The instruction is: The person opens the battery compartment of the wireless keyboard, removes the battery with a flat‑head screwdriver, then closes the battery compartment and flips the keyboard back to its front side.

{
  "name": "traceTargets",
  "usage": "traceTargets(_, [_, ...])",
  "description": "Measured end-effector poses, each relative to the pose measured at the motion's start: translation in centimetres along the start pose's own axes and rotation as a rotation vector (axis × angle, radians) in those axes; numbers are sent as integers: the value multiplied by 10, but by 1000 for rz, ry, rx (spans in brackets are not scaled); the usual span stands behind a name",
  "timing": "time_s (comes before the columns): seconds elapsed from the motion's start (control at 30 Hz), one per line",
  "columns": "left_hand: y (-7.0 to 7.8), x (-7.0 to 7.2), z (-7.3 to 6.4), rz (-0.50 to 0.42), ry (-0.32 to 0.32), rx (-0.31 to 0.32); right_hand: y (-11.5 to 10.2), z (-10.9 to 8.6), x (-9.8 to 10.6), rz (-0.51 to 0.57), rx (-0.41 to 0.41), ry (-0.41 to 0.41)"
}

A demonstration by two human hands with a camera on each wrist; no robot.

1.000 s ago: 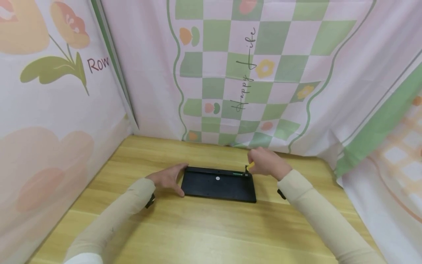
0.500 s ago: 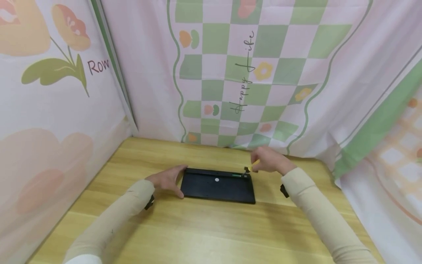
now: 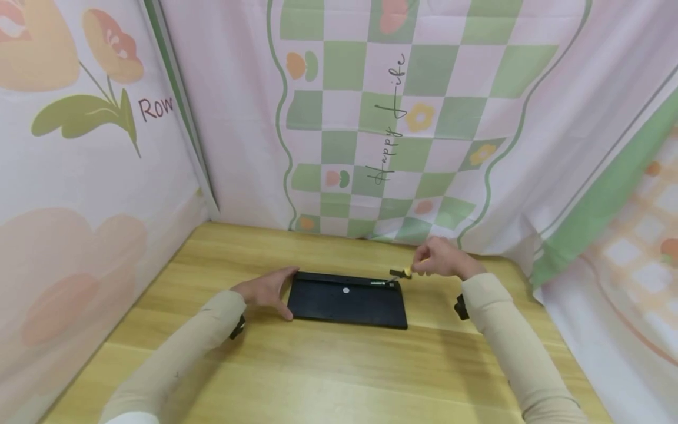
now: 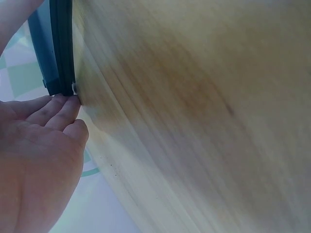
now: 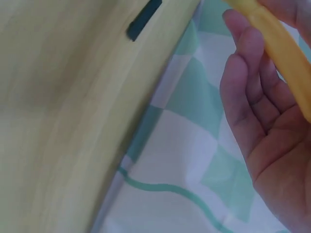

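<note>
A black keyboard (image 3: 346, 306) lies underside up on the table, with a round white sticker near its middle. My left hand (image 3: 265, 290) holds its left end between thumb and fingers; the left wrist view shows the fingers against the keyboard's corner. My right hand (image 3: 439, 258) pinches the yellow handle (image 5: 279, 46) of a screwdriver (image 3: 408, 271). Its thin shaft slants down to an open slot at the keyboard's back right, where a green-and-silver battery (image 3: 378, 283) shows. Just behind the slot lies a small black cover (image 3: 395, 273), seen partly behind the screwdriver.
The wooden table (image 3: 318, 371) ends at a checked curtain (image 3: 371, 147) close behind the keyboard. More printed cloth hangs at the left (image 3: 95, 176) and right. Dark cameras (image 3: 462, 307) sit on both wrists.
My right hand has moved a little to the right and tilted the screwdriver lower. The battery and the black cover show more plainly. My left hand stays on the keyboard's left end.
</note>
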State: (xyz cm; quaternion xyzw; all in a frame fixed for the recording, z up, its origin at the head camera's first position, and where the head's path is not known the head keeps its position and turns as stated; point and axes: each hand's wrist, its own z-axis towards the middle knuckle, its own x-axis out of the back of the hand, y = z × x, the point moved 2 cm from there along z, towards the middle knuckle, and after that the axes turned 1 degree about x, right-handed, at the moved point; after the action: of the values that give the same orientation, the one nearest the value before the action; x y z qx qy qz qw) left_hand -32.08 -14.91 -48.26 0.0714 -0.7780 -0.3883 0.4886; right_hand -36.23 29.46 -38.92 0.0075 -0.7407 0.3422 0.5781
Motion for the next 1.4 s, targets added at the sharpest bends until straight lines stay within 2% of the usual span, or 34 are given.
traceTargets(0.23, [-3,0,0,16,-1,-13,18,-11,-9,130,-33,18])
traceTargets(0.4, [-1,1,-1,18,-4,-14,25,-20,-17,153,-73,40])
traceTargets(0.6, [1,2,-1,1,-15,-19,34,-35,-21,158,-99,104])
traceTargets(0.87, [0,1,-1,-17,-17,-6,55,-67,-7,23,-112,261])
traceTargets(1.03, [-1,1,-1,-30,-16,3,70,-86,-5,-22,-141,336])
traceTargets(1.4, [-1,0,0,-2,-19,2,103,-106,-22,-55,-191,381])
